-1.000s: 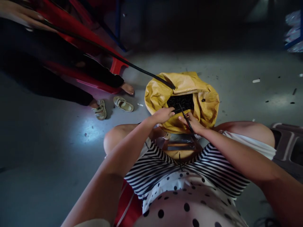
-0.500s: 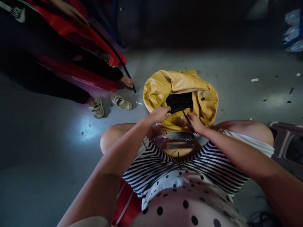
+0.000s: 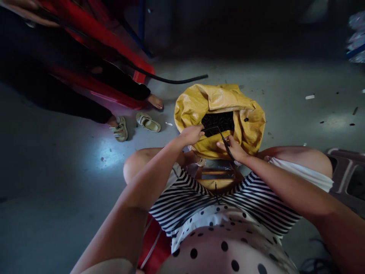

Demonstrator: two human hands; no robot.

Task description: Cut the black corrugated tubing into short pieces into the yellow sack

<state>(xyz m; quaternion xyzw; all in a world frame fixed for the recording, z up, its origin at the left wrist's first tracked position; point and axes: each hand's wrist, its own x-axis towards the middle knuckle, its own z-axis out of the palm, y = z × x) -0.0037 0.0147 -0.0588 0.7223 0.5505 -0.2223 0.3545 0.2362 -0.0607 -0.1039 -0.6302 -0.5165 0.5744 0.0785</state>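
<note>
A yellow bag [image 3: 221,98] with its top folded down stands between my knees, and short black pieces [image 3: 219,120] fill its opening. My left hand [image 3: 191,136] is closed on the end of a thin black tube [image 3: 210,129], which points right across the opening. My right hand [image 3: 236,149] grips a dark, slender tool that looks like scissors [image 3: 226,144]. Its tip meets the free end of the tube over the bag. The fingers partly hide its handles, and the blades are too small to tell apart. One black piece [image 3: 246,119] lies on the bag's right fold.
At the left a person in black trousers [image 3: 94,104] sits by a red plastic chair [image 3: 119,42], a long black hose [image 3: 182,81] reaching from there toward the bag. A loose shoe [image 3: 148,122] lies nearby. A grey stool [image 3: 342,167] stands at my right; scraps [image 3: 310,97] dot the floor.
The other person's long black hose has swung up and right, its end now behind the bag. Less of the tube shows past my left hand. My hands have barely moved.
</note>
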